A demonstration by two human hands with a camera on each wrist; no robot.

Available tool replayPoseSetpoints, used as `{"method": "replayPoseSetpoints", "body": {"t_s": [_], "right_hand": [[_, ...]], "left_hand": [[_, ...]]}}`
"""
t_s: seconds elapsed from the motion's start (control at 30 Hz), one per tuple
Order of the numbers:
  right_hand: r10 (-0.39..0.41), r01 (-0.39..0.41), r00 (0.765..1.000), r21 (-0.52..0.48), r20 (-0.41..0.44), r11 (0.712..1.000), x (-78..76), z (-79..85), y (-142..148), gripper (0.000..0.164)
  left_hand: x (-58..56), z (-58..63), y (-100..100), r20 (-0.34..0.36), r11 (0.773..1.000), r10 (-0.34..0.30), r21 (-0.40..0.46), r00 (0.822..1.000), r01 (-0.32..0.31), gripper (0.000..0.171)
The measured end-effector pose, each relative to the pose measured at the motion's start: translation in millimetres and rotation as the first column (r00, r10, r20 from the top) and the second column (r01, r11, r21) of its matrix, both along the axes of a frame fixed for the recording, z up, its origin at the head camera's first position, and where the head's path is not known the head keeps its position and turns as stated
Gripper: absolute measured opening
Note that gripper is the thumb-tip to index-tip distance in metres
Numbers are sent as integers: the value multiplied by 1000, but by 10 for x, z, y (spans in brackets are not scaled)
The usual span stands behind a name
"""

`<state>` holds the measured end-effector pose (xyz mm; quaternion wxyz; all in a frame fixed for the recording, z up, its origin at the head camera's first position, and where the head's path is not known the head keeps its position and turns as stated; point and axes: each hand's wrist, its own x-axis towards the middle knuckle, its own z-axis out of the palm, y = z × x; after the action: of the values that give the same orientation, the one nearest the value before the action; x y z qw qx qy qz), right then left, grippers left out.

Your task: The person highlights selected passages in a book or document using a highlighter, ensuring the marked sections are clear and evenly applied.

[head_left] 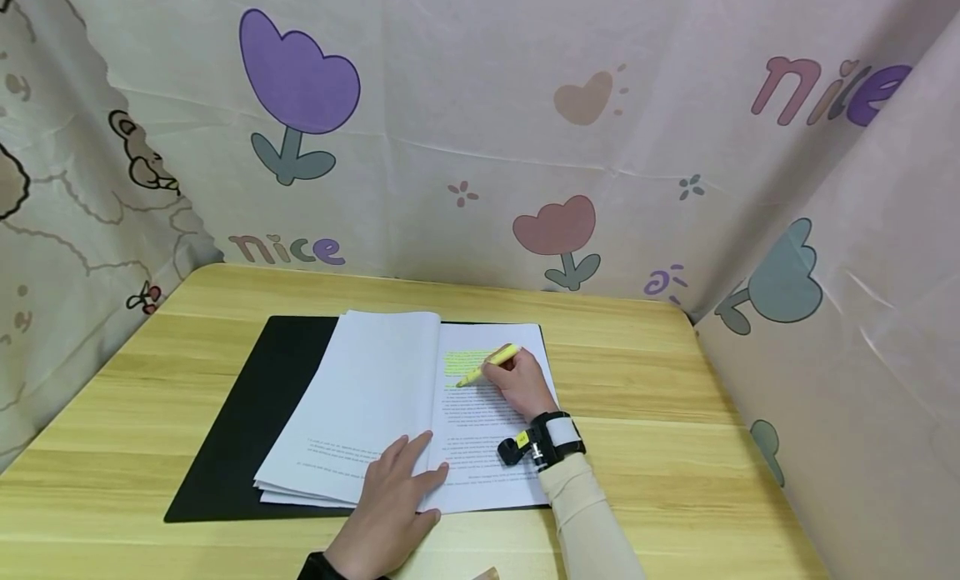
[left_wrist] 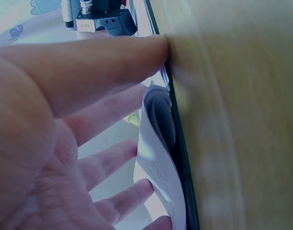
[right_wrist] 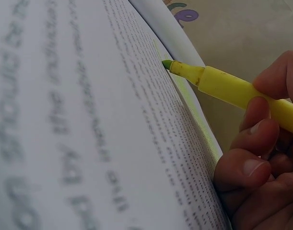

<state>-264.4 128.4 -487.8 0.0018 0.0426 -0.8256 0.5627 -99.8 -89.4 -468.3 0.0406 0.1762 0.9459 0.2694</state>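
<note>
A yellow highlighter [head_left: 487,367] is pinched in my right hand [head_left: 522,384], its tip at a line of print on the right page [head_left: 480,438]. In the right wrist view the highlighter [right_wrist: 228,88] shows a green-yellow tip by the printed lines. Above the tip lies a block of yellow marked lines [head_left: 465,362]. My left hand [head_left: 390,501] rests with spread fingers over the lower middle of the open document, near the fold. Its left page [head_left: 367,388] is mostly blank, with a few printed lines low down. The left wrist view shows the pages curving at the fold beside the fingers.
Beneath the papers lies a black folder [head_left: 247,430], on a light wooden table [head_left: 637,447]. A patterned cloth [head_left: 450,105] hangs behind and at both sides. The right wrist carries a strapped camera [head_left: 536,442]. A small tan object [head_left: 487,574] shows at the bottom edge.
</note>
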Motion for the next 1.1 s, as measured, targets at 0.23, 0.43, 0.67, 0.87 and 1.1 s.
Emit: {"method": "replayPoseSetpoints", "body": {"t_s": [0.23, 0.43, 0.67, 0.87, 1.1], "right_hand": [[1, -1, 1000, 18, -5, 1000, -3, 10, 12, 11], [-3, 3, 1000, 19, -7, 1000, -3, 27, 12, 12], [-13, 13, 1000, 26, -6, 1000, 6, 42, 28, 13], [-25, 25, 1000, 17, 0, 1000, 14, 50, 51, 12], [-19, 19, 1000, 4, 2, 1000, 10, 44, 56, 12]], "left_hand": [[-1, -8, -2, -11, 1000, 0, -1, 1000, 0, 45], [-3, -8, -2, -19, 1000, -2, -5, 1000, 2, 45], [0, -3, 1, -10, 1000, 2, -3, 1000, -2, 45], [3, -12, -2, -25, 1000, 3, 2, 1000, -3, 44], [5, -11, -5, -28, 1000, -1, 1, 1000, 1, 44]]}}
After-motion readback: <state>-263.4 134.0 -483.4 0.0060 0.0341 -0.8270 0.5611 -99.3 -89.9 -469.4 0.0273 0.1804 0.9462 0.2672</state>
